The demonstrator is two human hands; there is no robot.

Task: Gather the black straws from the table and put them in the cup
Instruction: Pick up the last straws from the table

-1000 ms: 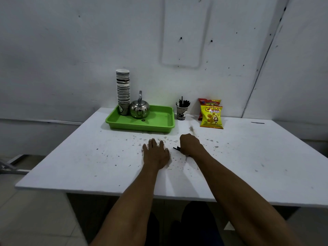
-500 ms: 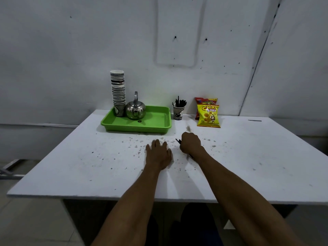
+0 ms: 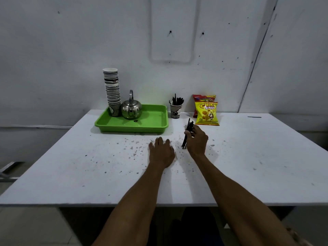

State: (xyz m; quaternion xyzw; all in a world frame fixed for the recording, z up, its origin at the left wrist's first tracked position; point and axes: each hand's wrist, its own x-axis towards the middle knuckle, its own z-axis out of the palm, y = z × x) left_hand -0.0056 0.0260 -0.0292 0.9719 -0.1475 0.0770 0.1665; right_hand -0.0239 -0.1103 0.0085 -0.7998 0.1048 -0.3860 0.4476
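Note:
My right hand (image 3: 197, 142) grips a bundle of black straws (image 3: 187, 130), held nearly upright above the white table (image 3: 71, 166), their lower ends close to the surface. A paper cup (image 3: 175, 110) stands at the back of the table, behind and slightly left of that hand, with several black straws sticking out of it. My left hand (image 3: 161, 151) lies flat on the table, palm down, fingers slightly apart, holding nothing, just left of the bundle.
A green tray (image 3: 154, 124) at the back left carries a tall stack of paper cups (image 3: 111, 89) and a steel kettle (image 3: 131, 108). Two snack bags (image 3: 206, 113) lean by the wall right of the cup. Dark specks dot the table's middle.
My right hand has lifted off the table and moved a little farther back, tipping the straw bundle from flat to nearly upright. The left hand stays flat where it was.

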